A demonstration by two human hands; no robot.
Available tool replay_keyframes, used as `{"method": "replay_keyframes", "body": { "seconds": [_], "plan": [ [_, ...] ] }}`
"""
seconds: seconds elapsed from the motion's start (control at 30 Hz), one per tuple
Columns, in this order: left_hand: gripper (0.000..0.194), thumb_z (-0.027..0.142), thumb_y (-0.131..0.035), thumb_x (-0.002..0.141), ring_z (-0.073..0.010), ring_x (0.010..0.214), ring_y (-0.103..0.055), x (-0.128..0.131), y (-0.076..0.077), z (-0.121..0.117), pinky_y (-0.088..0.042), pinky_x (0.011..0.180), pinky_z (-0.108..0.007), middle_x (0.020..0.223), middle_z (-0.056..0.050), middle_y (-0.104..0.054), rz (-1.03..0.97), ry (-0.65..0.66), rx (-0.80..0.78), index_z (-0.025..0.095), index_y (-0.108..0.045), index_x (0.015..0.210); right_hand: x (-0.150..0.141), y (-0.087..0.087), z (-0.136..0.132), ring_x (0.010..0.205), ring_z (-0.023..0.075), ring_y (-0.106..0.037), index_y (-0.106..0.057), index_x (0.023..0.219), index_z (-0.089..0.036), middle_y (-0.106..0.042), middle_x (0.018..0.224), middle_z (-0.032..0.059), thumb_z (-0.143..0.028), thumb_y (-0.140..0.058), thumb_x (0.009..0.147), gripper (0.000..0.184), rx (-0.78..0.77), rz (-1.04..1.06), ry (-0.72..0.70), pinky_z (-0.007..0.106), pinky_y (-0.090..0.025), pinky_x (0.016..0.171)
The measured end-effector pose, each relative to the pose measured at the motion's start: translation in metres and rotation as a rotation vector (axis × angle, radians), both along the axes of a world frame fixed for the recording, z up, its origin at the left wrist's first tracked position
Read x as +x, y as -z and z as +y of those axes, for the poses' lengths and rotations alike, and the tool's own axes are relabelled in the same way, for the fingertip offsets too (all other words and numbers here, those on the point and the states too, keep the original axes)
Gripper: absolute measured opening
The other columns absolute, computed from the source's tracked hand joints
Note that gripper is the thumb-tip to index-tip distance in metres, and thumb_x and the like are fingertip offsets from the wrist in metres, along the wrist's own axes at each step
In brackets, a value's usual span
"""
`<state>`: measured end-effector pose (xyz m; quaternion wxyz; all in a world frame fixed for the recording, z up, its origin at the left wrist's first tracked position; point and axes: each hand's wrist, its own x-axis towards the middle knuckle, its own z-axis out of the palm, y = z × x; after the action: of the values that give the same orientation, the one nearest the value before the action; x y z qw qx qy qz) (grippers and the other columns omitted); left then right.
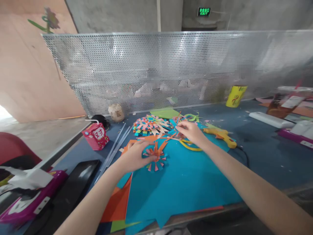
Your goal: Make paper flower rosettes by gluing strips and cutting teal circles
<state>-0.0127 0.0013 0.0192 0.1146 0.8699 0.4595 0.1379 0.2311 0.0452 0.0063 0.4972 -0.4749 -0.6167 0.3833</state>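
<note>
A small layered paper flower (156, 167), orange in the middle with pink and blue fringe, is over a large blue paper sheet (186, 182). My left hand (137, 156) holds this flower, its thumb near the orange centre. Farther forward, my right hand (192, 131) is closed in a pinch among cut paper strips. Whatever lies between its fingertips is too small to make out. A yellow loop (192, 148) rests below that hand. Left of it is a heap of multicoloured fringed paper flowers (151, 123).
A yellow glue gun (221, 135) with a black cord lies right. On the left are a pink drink carton (96, 135), clear glue sticks (114, 147), a black phone (78, 179) and a purple power strip (40, 192). A perforated metal screen (137, 65) stands behind.
</note>
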Motion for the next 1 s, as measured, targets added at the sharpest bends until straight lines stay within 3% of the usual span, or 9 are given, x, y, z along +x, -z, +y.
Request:
{"method": "replay_keyframes", "body": {
  "seconds": [0.13,0.3,0.43,0.5,0.57,0.67,0.73,0.87,1.0],
  "plan": [
    [0.068,0.05,-0.068,0.058,-0.029,0.119,-0.041,0.002,0.001,-0.011,-0.025,0.101,-0.044,0.128,-0.007,-0.05,0.082,0.222,0.034,0.028,-0.05,0.12,0.005,0.015,-0.004,0.054,0.0174,-0.064,-0.051,0.068,-0.02,-0.061,0.063,-0.0004,-0.033,-0.059,0.071,0.015,-0.052,-0.004,-0.028,0.025,-0.05,0.042],
    [0.029,0.029,-0.055,0.077,-0.0215,0.106,-0.053,0.008,0.011,-0.01,-0.033,0.095,-0.037,0.112,-0.005,-0.062,0.1,0.39,0.114,0.024,-0.061,0.104,0.003,0.017,-0.007,0.046,0.012,-0.06,-0.053,0.074,-0.019,-0.062,0.061,-0.0017,-0.026,-0.058,0.072,0.009,-0.076,0.014,-0.069,0.024,-0.05,0.046],
    [0.023,0.02,-0.046,0.083,-0.0185,0.094,-0.059,0.009,0.017,-0.007,-0.039,0.088,-0.033,0.092,-0.005,-0.069,0.007,0.433,0.217,0.021,-0.066,0.094,0.0,0.012,-0.011,0.045,0.009,-0.057,-0.053,0.074,-0.019,-0.062,0.061,-0.002,-0.023,-0.057,0.072,0.006,-0.091,0.042,-0.095,0.02,-0.046,0.043],
    [0.021,0.019,-0.048,0.081,-0.0174,0.088,-0.061,0.009,0.016,-0.007,-0.043,0.084,-0.031,0.089,-0.005,-0.069,-0.133,0.344,0.216,0.019,-0.067,0.091,-0.001,0.009,-0.013,0.048,0.0101,-0.059,-0.053,0.073,-0.018,-0.063,0.064,-0.0011,-0.024,-0.056,0.073,0.007,-0.113,0.061,-0.117,0.02,-0.046,0.042],
    [0.017,0.02,-0.052,0.079,-0.0157,0.083,-0.062,0.01,0.012,-0.008,-0.046,0.077,-0.027,0.087,-0.005,-0.069,-0.355,0.129,0.143,0.018,-0.067,0.086,-0.002,0.007,-0.016,0.054,0.0123,-0.062,-0.052,0.074,-0.018,-0.064,0.07,0.0008,-0.027,-0.055,0.074,0.01,-0.146,0.099,-0.15,0.022,-0.048,0.043],
    [0.015,0.03,-0.055,0.076,-0.0122,0.068,-0.06,0.011,0.009,-0.005,-0.048,0.064,-0.023,0.073,-0.002,-0.065,-0.813,-0.254,-0.086,0.018,-0.064,0.078,-0.003,0.006,-0.019,0.055,0.0136,-0.063,-0.052,0.076,-0.018,-0.066,0.074,0.0023,-0.031,-0.059,0.072,0.016,-0.18,0.214,-0.193,0.025,-0.051,0.047],
    [0.019,0.036,-0.058,0.072,-0.0102,0.056,-0.054,0.013,0.009,-0.002,-0.046,0.051,-0.022,0.062,0.002,-0.057,-1.079,-0.404,-0.268,0.018,-0.06,0.074,-0.002,0.007,-0.02,0.051,0.0122,-0.062,-0.054,0.078,-0.017,-0.066,0.071,0.0015,-0.032,-0.063,0.07,0.02,-0.158,0.287,-0.186,0.025,-0.05,0.046],
    [0.033,0.042,-0.069,0.058,-0.008,0.046,-0.045,0.018,0.014,0.004,-0.042,0.041,-0.021,0.054,0.006,-0.046,-1.219,-0.548,-0.565,0.017,-0.054,0.074,0.002,0.008,-0.019,0.05,0.0111,-0.061,-0.055,0.077,-0.017,-0.065,0.069,0.0004,-0.033,-0.067,0.069,0.021,-0.117,0.345,-0.172,0.023,-0.048,0.046],
    [0.042,0.052,-0.068,0.057,-0.008,0.05,-0.047,0.019,0.016,0.004,-0.042,0.042,-0.019,0.058,0.005,-0.047,-1.182,-0.549,-0.63,0.017,-0.055,0.077,0.002,0.009,-0.018,0.051,0.0109,-0.061,-0.057,0.077,-0.017,-0.065,0.07,0.0004,-0.034,-0.066,0.07,0.021,-0.141,0.337,-0.193,0.024,-0.049,0.049]
  ]
}}
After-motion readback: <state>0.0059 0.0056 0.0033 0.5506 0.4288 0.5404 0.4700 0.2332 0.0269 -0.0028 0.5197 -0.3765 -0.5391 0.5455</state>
